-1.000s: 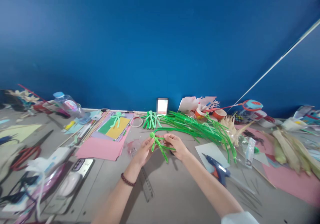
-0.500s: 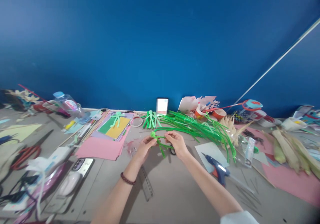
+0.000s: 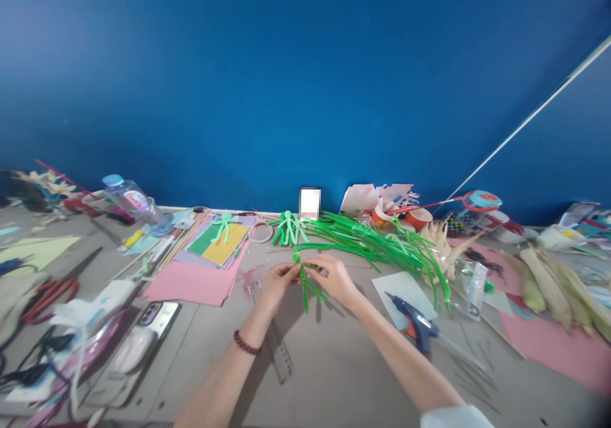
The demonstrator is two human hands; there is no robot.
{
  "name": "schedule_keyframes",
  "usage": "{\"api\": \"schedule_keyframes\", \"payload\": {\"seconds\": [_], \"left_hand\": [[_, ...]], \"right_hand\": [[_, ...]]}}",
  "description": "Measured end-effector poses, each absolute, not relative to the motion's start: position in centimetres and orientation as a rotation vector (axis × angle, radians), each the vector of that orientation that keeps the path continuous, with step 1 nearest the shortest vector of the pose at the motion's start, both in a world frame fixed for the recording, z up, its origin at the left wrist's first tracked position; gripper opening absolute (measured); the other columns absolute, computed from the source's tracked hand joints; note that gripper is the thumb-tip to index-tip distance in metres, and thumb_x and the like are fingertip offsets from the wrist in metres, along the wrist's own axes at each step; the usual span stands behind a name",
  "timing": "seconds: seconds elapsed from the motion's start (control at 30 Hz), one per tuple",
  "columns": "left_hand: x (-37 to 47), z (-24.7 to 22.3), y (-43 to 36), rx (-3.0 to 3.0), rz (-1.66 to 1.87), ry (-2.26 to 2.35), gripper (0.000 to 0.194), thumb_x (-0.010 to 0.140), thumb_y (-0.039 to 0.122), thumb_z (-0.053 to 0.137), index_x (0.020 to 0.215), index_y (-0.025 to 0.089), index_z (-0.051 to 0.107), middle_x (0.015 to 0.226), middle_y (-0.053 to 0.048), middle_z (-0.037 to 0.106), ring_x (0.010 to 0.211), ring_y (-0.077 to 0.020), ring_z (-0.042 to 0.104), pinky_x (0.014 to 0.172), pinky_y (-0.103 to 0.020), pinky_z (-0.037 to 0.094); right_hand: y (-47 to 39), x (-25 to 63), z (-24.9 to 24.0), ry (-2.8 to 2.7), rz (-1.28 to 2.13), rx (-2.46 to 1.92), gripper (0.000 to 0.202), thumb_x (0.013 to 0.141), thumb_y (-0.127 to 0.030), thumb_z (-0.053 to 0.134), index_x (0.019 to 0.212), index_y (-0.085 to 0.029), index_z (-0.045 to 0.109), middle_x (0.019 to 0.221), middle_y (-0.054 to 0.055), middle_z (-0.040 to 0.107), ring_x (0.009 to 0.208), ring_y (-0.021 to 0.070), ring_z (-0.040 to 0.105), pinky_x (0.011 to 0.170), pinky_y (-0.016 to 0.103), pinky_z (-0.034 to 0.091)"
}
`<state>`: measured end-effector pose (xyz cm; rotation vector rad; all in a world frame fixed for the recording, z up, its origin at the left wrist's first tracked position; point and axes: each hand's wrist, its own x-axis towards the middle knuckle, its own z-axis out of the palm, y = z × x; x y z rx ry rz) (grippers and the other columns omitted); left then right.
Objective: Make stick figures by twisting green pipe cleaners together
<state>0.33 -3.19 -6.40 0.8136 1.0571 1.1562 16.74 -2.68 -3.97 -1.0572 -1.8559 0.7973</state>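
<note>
Between my two hands is a green pipe-cleaner figure (image 3: 305, 286), its fuzzy legs hanging down over the grey table. My left hand (image 3: 280, 283) pinches it just below its small twisted head. The fingertips of my right hand (image 3: 335, 280) are closed on one of its side strands, close to the body. Just behind lies a bundle of loose green pipe cleaners (image 3: 377, 240), one long stem bending toward the figure's head. Finished-looking green figures (image 3: 287, 229) stand by the wall, and a paler figure (image 3: 223, 227) rests on coloured sheets.
Left of my hands lie pink paper (image 3: 191, 282), a phone (image 3: 153, 317) and red-handled scissors (image 3: 50, 297). A clear ruler (image 3: 278, 352) is under my left forearm. On the right are a blue glue gun (image 3: 416, 323) and corn husks (image 3: 548, 282). A blue partition (image 3: 305, 97) closes off the back.
My right hand has come left, nearer to my left hand. The figure has turned so its legs hang lower and more together, and its head sits slightly further right.
</note>
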Motion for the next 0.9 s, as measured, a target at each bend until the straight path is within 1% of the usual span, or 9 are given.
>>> {"api": "schedule_keyframes", "payload": {"seconds": [0.13,0.23,0.4,0.53,0.67,0.77,0.8,0.87,0.9], "left_hand": [[0.4,-6.7,-3.2,0.899,1.153,1.083,0.021,0.059,0.032,0.078,0.068,0.014,0.072,0.063,-0.003,0.068,0.059,-0.0150,0.059,0.063,-0.026,0.047],[0.5,-6.9,-3.2,0.980,1.147,1.080,0.019,0.060,0.032,0.077,0.064,0.015,0.071,0.059,-0.002,0.066,0.055,-0.0140,0.056,0.060,-0.025,0.045],[0.4,-6.5,-3.2,1.097,1.080,1.091,0.017,0.060,0.032,0.076,0.059,0.016,0.069,0.054,-0.001,0.062,0.052,-0.0134,0.053,0.056,-0.024,0.044],[0.2,-6.4,-3.0,1.052,1.098,1.103,0.016,0.060,0.030,0.077,0.066,0.016,0.071,0.061,-0.002,0.067,0.057,-0.0139,0.057,0.060,-0.024,0.047],[0.0,-6.3,-2.9,0.993,1.199,1.126,0.025,0.057,0.027,0.078,0.078,0.016,0.071,0.069,-0.004,0.070,0.058,-0.0140,0.060,0.057,-0.023,0.047],[0.2,-6.0,-3.1,1.012,1.243,1.112,0.027,0.059,0.029,0.077,0.081,0.015,0.071,0.076,-0.006,0.072,0.064,-0.0162,0.064,0.062,-0.026,0.052],[0.4,-5.9,-3.3,1.005,1.254,1.110,0.027,0.060,0.030,0.077,0.082,0.015,0.071,0.076,-0.006,0.072,0.066,-0.0174,0.065,0.065,-0.028,0.053],[0.7,-5.8,-3.6,0.985,1.293,1.131,0.028,0.060,0.032,0.076,0.081,0.014,0.070,0.074,-0.007,0.072,0.067,-0.0191,0.067,0.067,-0.031,0.055],[0.8,-5.9,-3.7,0.977,1.326,1.156,0.028,0.061,0.033,0.075,0.081,0.014,0.070,0.074,-0.006,0.072,0.066,-0.0193,0.067,0.067,-0.032,0.055]], "right_hand": [[-2.5,16.9,-4.2,-1.895,0.737,-1.030,0.019,0.084,-0.028,0.055,0.091,-0.026,0.073,0.086,0.006,0.070,0.082,0.0212,0.062,0.077,0.034,0.046],[-2.3,17.3,-4.1,-1.944,0.707,-1.001,0.020,0.084,-0.026,0.054,0.088,-0.027,0.073,0.085,0.006,0.070,0.082,0.0212,0.062,0.078,0.034,0.046],[-2.0,18.0,-3.9,-2.089,0.681,-0.938,0.023,0.085,-0.021,0.051,0.085,-0.027,0.073,0.086,0.006,0.071,0.087,0.0219,0.061,0.083,0.036,0.044],[-2.1,17.6,-4.0,-1.970,0.713,-0.987,0.019,0.083,-0.022,0.054,0.084,-0.027,0.073,0.084,0.004,0.071,0.083,0.0210,0.063,0.080,0.034,0.046],[-2.2,17.3,-4.0,-1.812,0.720,-1.063,0.014,0.081,-0.025,0.059,0.082,-0.025,0.072,0.082,0.005,0.070,0.080,0.0210,0.063,0.075,0.032,0.047],[-2.2,17.3,-4.0,-1.686,0.781,-1.109,0.011,0.078,-0.029,0.063,0.082,-0.023,0.071,0.084,0.006,0.069,0.076,0.0198,0.062,0.073,0.031,0.047],[-2.1,17.2,-4.1,-1.601,0.825,-1.125,0.013,0.076,-0.030,0.064,0.085,-0.022,0.070,0.086,0.006,0.068,0.074,0.0189,0.062,0.072,0.031,0.048],[-2.1,16.9,-4.5,-1.384,0.970,-1.145,0.027,0.071,-0.034,0.068,0.095,-0.021,0.067,0.088,0.006,0.067,0.070,0.0169,0.061,0.068,0.030,0.049],[-2.1,16.6,-4.7,-1.281,1.075,-1.145,0.035,0.068,-0.036,0.071,0.098,-0.020,0.065,0.085,0.005,0.067,0.067,0.0160,0.061,0.066,0.029,0.049]]}}
